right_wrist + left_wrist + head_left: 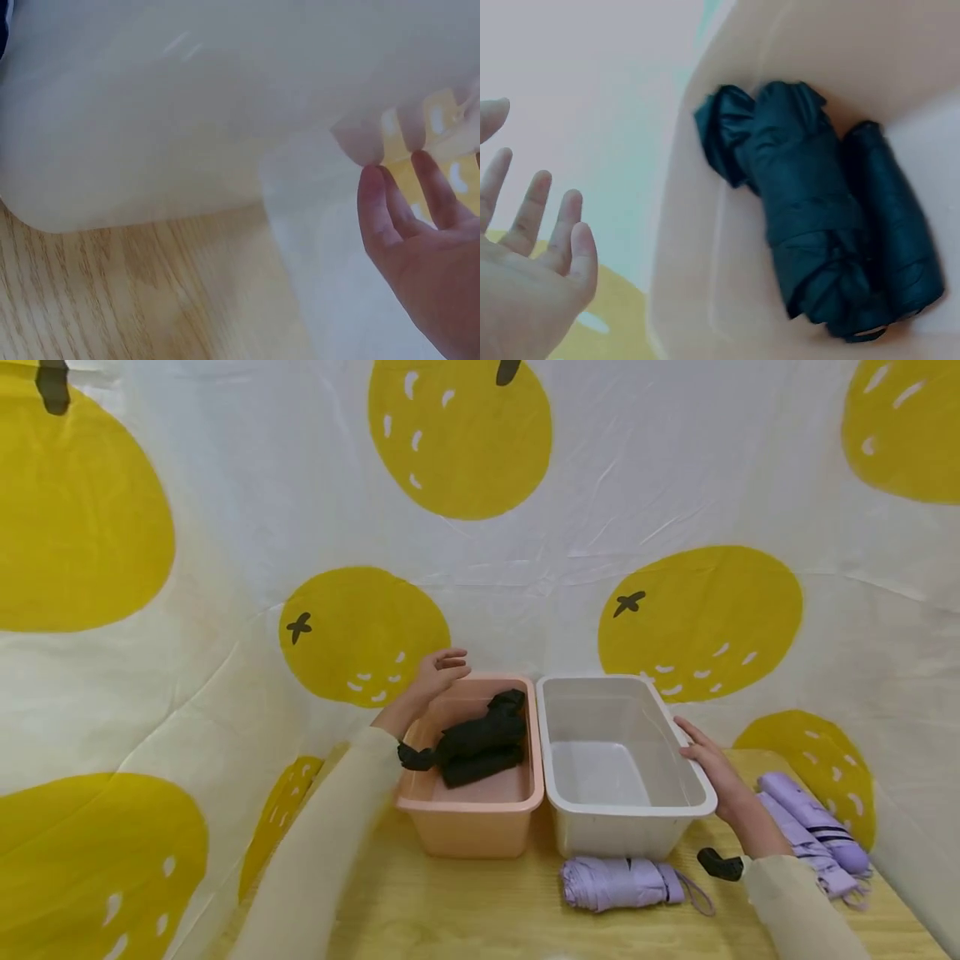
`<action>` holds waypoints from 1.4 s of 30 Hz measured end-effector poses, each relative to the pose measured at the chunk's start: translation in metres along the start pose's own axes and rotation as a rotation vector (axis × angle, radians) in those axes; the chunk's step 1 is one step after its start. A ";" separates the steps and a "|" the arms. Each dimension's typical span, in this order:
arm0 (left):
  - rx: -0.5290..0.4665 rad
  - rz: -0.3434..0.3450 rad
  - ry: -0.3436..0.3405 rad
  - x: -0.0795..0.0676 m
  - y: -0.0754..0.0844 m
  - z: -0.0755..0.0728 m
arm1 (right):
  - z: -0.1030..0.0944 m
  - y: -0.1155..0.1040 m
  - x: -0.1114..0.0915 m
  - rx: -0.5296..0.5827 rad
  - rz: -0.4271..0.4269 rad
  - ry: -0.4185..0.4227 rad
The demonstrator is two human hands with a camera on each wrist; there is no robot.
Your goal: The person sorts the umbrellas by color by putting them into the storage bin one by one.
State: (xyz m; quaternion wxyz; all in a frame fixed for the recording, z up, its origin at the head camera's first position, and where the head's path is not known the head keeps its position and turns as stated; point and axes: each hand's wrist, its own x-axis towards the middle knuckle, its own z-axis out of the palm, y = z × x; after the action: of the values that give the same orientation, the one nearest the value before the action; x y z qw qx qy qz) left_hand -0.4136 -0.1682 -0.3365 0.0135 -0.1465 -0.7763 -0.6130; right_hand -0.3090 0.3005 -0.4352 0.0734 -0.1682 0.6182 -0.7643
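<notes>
My left hand (437, 678) hovers by the far left corner of the pink basin (472, 820), holding nothing. Its fingers are spread and loosely bent in the left wrist view. Inside that basin lie black folded umbrellas (810, 202), side by side. On the right, my right hand (714, 767) touches the outer side of the white basin (622, 837) near its rim. The fingertips (373, 180) rest against the basin's wall in the right wrist view. A folded lilac umbrella (618, 884) lies just in front of the white basin.
More folded lilac umbrellas (813, 827) lie to the right of my right forearm. Both basins stand side by side on a wooden table (450, 910). Behind and around them hangs a white sheet (517, 602) printed with yellow fruit.
</notes>
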 end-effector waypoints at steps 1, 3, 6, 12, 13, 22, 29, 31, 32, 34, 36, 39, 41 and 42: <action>0.006 -0.008 0.009 -0.005 0.002 -0.004 | 0.002 0.001 -0.001 -0.004 -0.003 0.014; 0.030 -0.015 0.019 -0.017 0.005 -0.012 | 0.005 0.001 -0.002 -0.024 -0.003 0.046; 0.090 -0.013 0.026 -0.033 0.005 -0.027 | 0.007 -0.001 -0.005 -0.057 0.009 0.081; 0.113 -0.019 0.040 -0.051 -0.009 -0.057 | 0.009 -0.013 -0.008 -0.112 0.044 0.081; 0.120 -0.027 0.048 -0.052 -0.012 -0.061 | 0.009 -0.015 -0.007 -0.115 0.043 0.079; 0.139 -0.142 0.047 -0.074 -0.054 -0.079 | 0.003 -0.015 -0.002 -0.178 0.048 0.102; 0.018 -0.231 -0.011 -0.092 -0.080 -0.065 | -0.007 -0.011 -0.010 -0.353 0.084 0.155; -0.017 -0.224 -0.020 -0.096 -0.082 -0.062 | -0.007 -0.012 -0.013 -0.371 0.088 0.157; -0.034 -0.226 -0.019 -0.097 -0.083 -0.060 | -0.007 -0.013 -0.014 -0.373 0.088 0.151; -0.060 -0.218 -0.035 -0.100 -0.083 -0.057 | -0.006 -0.014 -0.016 -0.366 0.081 0.135; -0.087 -0.212 -0.059 -0.104 -0.080 -0.052 | -0.005 -0.015 -0.017 -0.333 0.072 0.120; -0.154 -0.195 -0.099 -0.111 -0.074 -0.043 | -0.002 -0.013 -0.016 -0.294 0.071 0.114; -0.202 -0.172 -0.108 -0.112 -0.074 -0.036 | 0.002 -0.011 -0.015 -0.285 0.074 0.140; -0.227 -0.157 -0.114 -0.113 -0.074 -0.032 | 0.004 -0.009 -0.014 -0.289 0.076 0.154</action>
State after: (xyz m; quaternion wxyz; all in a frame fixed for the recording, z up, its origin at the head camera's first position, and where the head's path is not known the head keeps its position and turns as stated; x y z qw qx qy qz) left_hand -0.3289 -0.2378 -0.4211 -0.0952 -0.1204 -0.7106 -0.6867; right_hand -0.2933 0.3033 -0.4279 0.0300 -0.0945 0.7314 -0.6748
